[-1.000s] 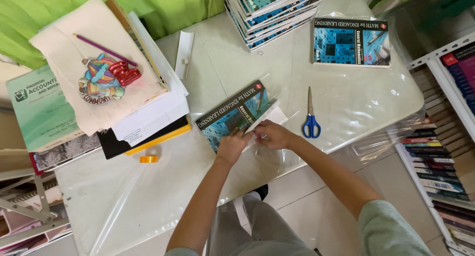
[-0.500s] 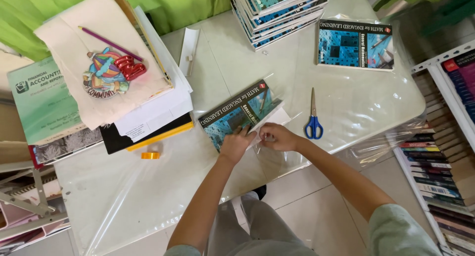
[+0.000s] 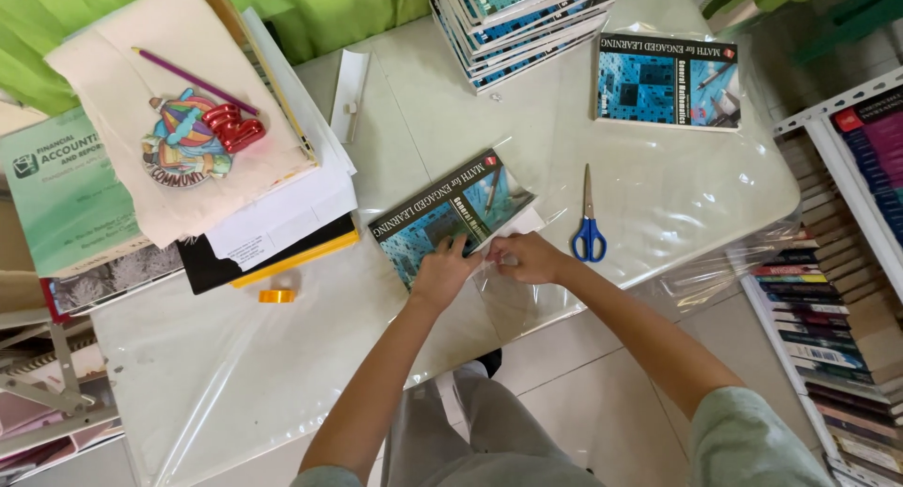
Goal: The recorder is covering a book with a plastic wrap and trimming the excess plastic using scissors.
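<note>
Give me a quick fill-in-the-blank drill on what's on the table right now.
1. Both the left hand and the right hand rest on the blue paperback book lying on clear ____ sheeting.
2. The scissors have ____ handles.
3. The orange tape roll lies to the ____ of the hands.

Missing words: plastic; blue; left

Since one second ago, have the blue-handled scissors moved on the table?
No. The scissors lie at the same spot and angle relative to the single wrapped book at the table's far edge; the slight frame shift is only head-camera movement.
</note>
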